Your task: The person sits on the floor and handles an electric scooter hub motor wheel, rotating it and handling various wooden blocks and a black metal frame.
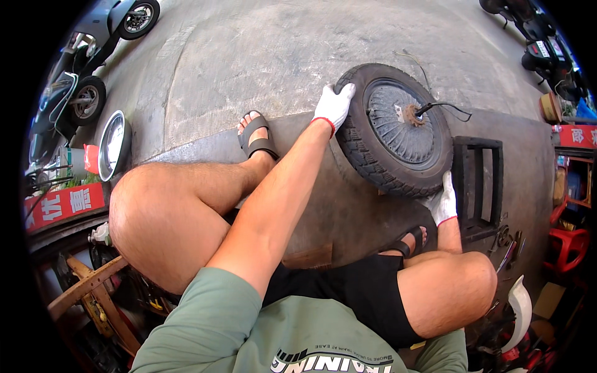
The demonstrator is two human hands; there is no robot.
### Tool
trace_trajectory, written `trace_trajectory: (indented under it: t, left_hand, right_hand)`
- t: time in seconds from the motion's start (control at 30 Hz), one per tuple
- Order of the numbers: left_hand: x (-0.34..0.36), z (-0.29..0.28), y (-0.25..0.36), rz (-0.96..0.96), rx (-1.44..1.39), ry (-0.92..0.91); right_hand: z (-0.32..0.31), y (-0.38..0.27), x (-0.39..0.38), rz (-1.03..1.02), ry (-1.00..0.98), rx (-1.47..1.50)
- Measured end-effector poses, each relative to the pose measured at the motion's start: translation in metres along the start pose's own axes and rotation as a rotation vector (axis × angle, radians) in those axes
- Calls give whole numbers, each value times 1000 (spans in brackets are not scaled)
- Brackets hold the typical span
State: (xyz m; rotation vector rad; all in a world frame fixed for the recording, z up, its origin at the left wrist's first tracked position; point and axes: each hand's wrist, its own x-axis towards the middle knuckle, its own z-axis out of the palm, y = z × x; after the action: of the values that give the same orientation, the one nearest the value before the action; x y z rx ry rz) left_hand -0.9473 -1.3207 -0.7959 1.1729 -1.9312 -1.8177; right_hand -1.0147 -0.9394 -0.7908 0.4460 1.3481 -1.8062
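A black scooter wheel [398, 127] with a knobby tyre and a grey ribbed hub motor lies nearly flat on the concrete floor in front of me. A rusty axle and a black cable stick out of its centre. My left hand [334, 104], in a white work glove with a red cuff, grips the tyre's far left edge. My right hand [443, 200], gloved the same way, holds the tyre's near right edge. I am squatting, with bare knees on both sides and black sandals on my feet.
A black metal rack [477, 186] lies right of the wheel, with small tools beside it. Parked scooters [87, 56] stand at the upper left, and another at the upper right. A round metal basin [114, 144] leans at the left. Red stools [566, 245] and clutter fill the right edge.
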Motion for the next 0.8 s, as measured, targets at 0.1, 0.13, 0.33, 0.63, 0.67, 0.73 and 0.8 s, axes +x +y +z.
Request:
trace_trajectory:
  t: [0.1,0.13,0.33,0.63,0.67,0.73,0.8]
  left_hand:
    - [-1,-3,-1,7,7,-16]
    - [-1,-5,-2,15,-3,-21]
    - [-1,-2,-3,53,26,-10]
    - [-23,4,-12,73,121,-32]
    - [-18,-11,-25,66,161,-3]
    - [-26,-8,-34,10,49,11]
    - [-29,-3,-39,1,82,32]
  right_hand:
    - [1,1,0,5,-45,2]
    - [3,2,-1,14,-6,-12]
    - [0,2,0,-25,63,-59]
    - [-46,-1,19,-282,111,-285]
    - [-33,1,21,-277,136,-311]
    - [-17,-10,11,-324,173,-392]
    - [-14,-21,6,-338,130,-441]
